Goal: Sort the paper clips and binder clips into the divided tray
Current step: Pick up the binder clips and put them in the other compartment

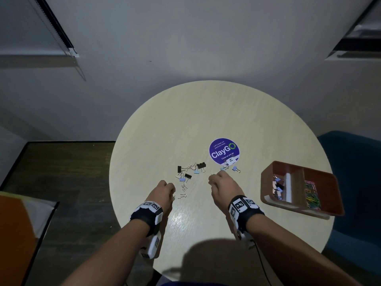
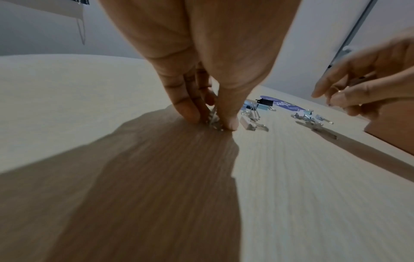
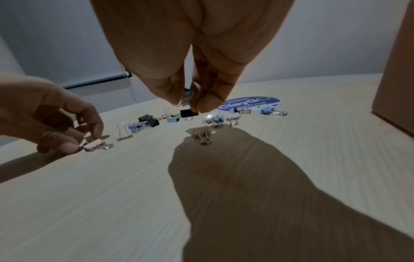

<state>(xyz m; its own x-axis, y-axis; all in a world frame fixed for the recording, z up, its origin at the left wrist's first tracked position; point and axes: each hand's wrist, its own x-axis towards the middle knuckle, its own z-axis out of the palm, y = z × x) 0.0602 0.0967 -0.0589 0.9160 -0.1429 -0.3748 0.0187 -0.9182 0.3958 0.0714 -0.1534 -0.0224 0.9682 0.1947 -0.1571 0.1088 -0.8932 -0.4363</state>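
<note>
Several black, blue and pale binder clips (image 1: 191,172) lie scattered in the middle of the round table (image 1: 185,120), with a few more (image 1: 231,167) by a purple sticker. My left hand (image 1: 173,190) reaches down to the tabletop and pinches a pale binder clip (image 3: 94,144) between thumb and fingers (image 2: 192,113). Held a little above the table, my right hand (image 3: 188,102) pinches a small pale binder clip (image 3: 187,95). The brown divided tray (image 1: 299,166) stands at the right: binder clips (image 1: 278,186) fill its left compartment, coloured paper clips (image 1: 311,195) its right one.
A round purple "ClayGo" sticker (image 1: 224,150) is stuck to the table beyond the clips. A blue chair (image 1: 354,162) stands behind the tray on the right. An orange object (image 1: 14,234) sits low on the left, past the table's edge.
</note>
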